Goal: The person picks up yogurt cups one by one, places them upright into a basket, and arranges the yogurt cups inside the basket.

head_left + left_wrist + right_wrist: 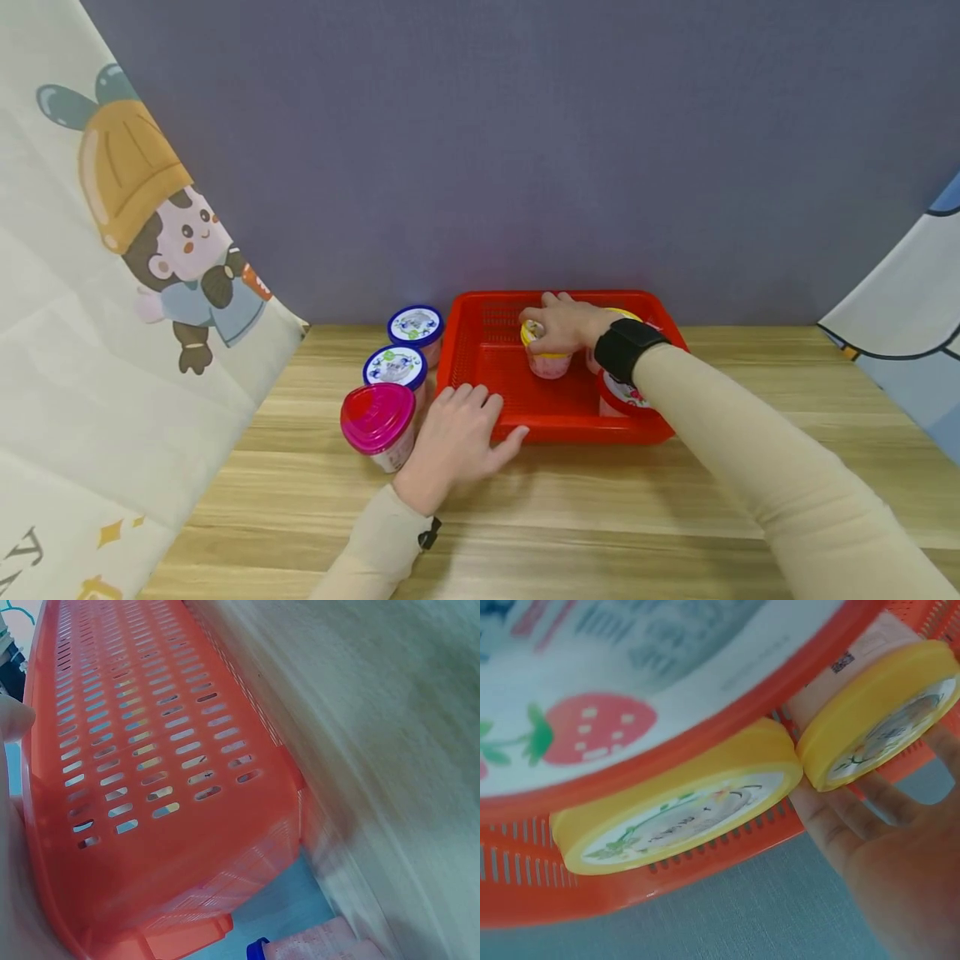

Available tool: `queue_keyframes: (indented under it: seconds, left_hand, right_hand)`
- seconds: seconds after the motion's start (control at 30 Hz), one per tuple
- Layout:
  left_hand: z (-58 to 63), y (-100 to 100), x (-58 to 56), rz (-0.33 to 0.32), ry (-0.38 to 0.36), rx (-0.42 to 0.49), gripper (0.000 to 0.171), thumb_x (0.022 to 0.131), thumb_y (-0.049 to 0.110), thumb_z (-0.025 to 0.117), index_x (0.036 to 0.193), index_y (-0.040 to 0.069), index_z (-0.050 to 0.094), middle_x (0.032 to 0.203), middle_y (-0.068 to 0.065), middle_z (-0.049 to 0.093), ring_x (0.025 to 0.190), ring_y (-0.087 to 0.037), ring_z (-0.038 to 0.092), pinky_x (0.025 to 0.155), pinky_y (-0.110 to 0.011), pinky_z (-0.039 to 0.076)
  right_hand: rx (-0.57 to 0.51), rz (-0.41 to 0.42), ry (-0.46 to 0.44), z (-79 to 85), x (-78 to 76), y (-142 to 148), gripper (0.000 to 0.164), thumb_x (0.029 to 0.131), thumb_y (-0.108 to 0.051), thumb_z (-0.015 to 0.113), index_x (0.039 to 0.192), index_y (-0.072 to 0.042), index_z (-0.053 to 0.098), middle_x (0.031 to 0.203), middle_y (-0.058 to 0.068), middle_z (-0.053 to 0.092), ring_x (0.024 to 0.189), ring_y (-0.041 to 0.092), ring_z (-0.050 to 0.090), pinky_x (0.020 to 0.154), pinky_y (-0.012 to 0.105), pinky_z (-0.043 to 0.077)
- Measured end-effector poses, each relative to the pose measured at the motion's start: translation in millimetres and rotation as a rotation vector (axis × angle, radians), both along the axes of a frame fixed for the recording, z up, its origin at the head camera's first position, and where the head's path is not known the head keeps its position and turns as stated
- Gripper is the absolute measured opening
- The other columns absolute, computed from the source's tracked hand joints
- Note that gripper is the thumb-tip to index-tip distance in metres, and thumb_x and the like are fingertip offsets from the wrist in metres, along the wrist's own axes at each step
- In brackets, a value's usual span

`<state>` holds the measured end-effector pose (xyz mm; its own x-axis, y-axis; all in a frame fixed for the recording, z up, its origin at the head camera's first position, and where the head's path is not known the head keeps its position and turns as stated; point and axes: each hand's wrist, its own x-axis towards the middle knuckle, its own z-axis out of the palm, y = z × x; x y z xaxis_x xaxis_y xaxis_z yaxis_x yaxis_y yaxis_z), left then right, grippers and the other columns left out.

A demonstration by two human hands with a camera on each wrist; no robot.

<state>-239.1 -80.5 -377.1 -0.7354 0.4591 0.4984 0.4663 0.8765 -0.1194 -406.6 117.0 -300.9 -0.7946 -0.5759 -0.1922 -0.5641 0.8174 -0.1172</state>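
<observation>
In the head view my right hand [566,323] grips a yellow-lidded tub [550,365] from above, inside a red plastic basket [585,429]. The fingers spread over its lid, and the right wrist view shows them along the lid's [885,712] rim. Close by stand another yellow-lidded tub [682,814] and a red-lidded tub [600,735] with a strawberry print, partly hidden by my right wrist in the head view. My left hand [461,437] rests at the basket's front left corner, thumb stretched out along the front rim.
Left of the basket, two blue-lidded tubs [395,365] and a pink-lidded cup [378,417] stand in a row on the wooden table [570,525]. A grey-blue panel [525,167] rises behind the basket. Printed cloth [112,333] hangs at the left side.
</observation>
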Motion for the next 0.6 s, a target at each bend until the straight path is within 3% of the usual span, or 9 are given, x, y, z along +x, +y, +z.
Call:
queue_keyframes:
  seconds: [0.6]
  left_hand:
    - [2.3, -0.7, 4.5, 0.000, -0.002, 0.005, 0.051, 0.096, 0.060, 0.048, 0.094, 0.014, 0.068, 0.086, -0.002, 0.064, 0.081, -0.022, 0.060, 0.075, -0.037, 0.049]
  right_hand:
    - [0.000, -0.033, -0.018, 5.3, 3.2, 5.2, 0.069, 0.087, -0.040, 0.069, 0.151, -0.023, 0.048, 0.138, 0.014, 0.045, 0.130, 0.038, 0.041, 0.103, 0.063, 0.042]
